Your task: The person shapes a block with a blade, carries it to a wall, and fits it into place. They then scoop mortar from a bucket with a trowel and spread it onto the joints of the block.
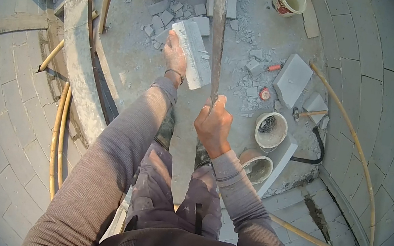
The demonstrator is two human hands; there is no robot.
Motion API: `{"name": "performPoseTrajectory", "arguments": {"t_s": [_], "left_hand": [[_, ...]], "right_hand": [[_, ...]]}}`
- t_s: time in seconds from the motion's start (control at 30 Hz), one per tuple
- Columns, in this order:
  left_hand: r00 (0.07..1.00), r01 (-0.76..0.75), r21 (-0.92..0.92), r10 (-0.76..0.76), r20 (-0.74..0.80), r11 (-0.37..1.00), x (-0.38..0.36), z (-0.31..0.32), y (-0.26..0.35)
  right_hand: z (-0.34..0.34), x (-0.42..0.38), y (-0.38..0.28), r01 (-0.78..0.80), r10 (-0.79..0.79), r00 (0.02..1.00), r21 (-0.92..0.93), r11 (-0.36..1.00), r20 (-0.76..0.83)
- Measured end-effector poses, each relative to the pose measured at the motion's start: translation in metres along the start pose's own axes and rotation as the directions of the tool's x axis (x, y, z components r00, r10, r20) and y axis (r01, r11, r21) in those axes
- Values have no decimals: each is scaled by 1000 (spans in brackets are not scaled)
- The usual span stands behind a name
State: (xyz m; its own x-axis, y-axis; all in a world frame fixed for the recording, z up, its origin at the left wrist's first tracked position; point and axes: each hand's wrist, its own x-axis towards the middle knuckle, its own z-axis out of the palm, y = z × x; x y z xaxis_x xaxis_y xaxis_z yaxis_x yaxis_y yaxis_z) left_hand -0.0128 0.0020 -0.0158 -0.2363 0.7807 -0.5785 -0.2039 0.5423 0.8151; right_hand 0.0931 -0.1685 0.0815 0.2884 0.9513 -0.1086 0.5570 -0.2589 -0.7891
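Note:
My left hand (175, 58) is closed on the edge of a pale, narrow aerated concrete block (192, 53) with a rough, crumbly side. The block is tilted, its lower end pointing toward my right hand. In my right hand (214, 125), fingers wrapped round its near end, is a long, narrow grey blade-like tool (217, 29). It points away from me and passes just right of the block in this view. Broken block pieces (164, 16) and crumbs lie on the floor beyond my left hand.
To the right stand a bucket with small dark bits (271, 129), another bucket (257, 166), a whole block (292, 80), a hammer (310, 113) and a tape measure (264, 93). A white bucket (290, 2) stands farther off. Bamboo poles (59, 138) and a plank (82, 55) line the left.

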Motion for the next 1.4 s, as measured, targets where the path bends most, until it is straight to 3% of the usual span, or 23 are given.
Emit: {"name": "performPoseTrajectory", "arguments": {"t_s": [0.03,0.1,0.2,0.27,0.4,0.43,0.5,0.57,0.63,0.7,0.73,0.8,0.83,0.87,0.9,0.97,1.03,1.1,1.17,1.23,1.3,1.37,1.4], "left_hand": [[1000,-15,16,15,11,1000,0,1,1],[999,-21,4,20,40,1000,-3,1,4],[996,-57,-63,61,69,996,2,-3,6],[996,-91,44,92,-11,995,3,-1,0],[997,-47,-14,47,55,999,-9,2,11],[998,-64,55,63,26,996,-5,1,7],[996,-84,117,84,4,990,-2,-1,5],[994,-25,-34,28,107,999,-2,-8,8],[997,-55,20,53,58,998,1,-10,1],[997,-82,72,81,10,994,3,-5,1],[998,-42,7,42,37,999,0,0,3],[998,10,-51,-7,60,999,-2,-3,1],[999,32,39,-31,-33,999,3,-5,-4],[992,54,123,-39,-121,991,8,-3,-5],[993,45,118,-31,-113,992,4,-1,-1],[993,-20,-33,23,114,999,-7,-4,13],[997,-27,40,25,67,999,-10,-6,17],[999,-30,106,27,30,994,-7,-2,11],[999,-17,-10,17,44,1000,1,-2,2],[999,-44,70,45,-14,997,9,-11,-13],[994,-89,140,97,-54,986,11,-6,-9],[996,-7,-70,13,91,998,1,-8,9],[996,-6,-62,12,87,998,2,-8,8]], "right_hand": [[6,-1,9,1,-1,1000,-1,1000,-2],[14,4,26,48,34,970,-328,943,239],[5,9,16,-39,125,939,-262,964,321],[-3,10,-3,-64,112,959,-187,980,261],[-5,3,-7,-61,63,995,-25,998,77],[-1,3,1,-59,61,995,-27,998,75],[6,7,15,-13,116,932,-287,958,344],[3,17,20,12,91,935,-288,958,342],[-5,21,7,19,82,939,-287,958,335],[-12,25,-10,1,32,979,-165,986,200],[-12,26,-13,1,34,978,-165,986,206],[-11,23,-17,-77,78,996,-31,997,44],[-3,20,-4,-80,82,996,-33,996,44],[10,18,18,-34,68,982,-190,981,176],[15,20,30,35,72,951,-335,941,301],[8,27,22,40,59,954,-320,947,295],[2,26,4,25,73,948,-300,954,311],[-6,31,-14,-21,49,984,-155,988,174],[-2,30,-16,-16,29,994,-121,992,108],[3,29,-7,-11,14,999,-94,996,30],[16,32,20,77,45,948,-362,929,315],[5,46,5,61,46,952,-332,941,304],[-2,47,-6,34,66,947,-303,952,313]]}}
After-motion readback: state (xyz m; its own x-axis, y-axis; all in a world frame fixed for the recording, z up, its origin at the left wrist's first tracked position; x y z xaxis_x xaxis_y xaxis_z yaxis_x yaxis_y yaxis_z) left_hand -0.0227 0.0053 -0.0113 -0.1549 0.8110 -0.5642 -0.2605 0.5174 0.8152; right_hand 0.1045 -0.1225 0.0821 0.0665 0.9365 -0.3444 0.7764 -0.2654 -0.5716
